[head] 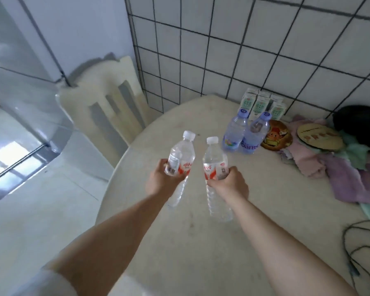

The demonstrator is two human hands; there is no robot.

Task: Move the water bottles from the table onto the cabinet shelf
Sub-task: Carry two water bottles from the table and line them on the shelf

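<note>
My left hand (161,180) grips a clear water bottle (183,153) with a white cap and a red-and-white label, lifted above the round cream table (201,242). My right hand (230,183) grips a second clear bottle (214,159) of the same kind beside it, also off the table. Both bottles are held around the middle and lean slightly. Two blue-tinted water bottles (244,133) with blue caps stand side by side on the table further back. No cabinet shelf is in view.
Several milk cartons (262,103) stand against the tiled wall behind the blue bottles. Round coasters (276,135) and a pile of coloured cloths (340,167) lie at the right, with a black cable (355,248) near the table's right edge. A cream chair (107,103) stands at the left.
</note>
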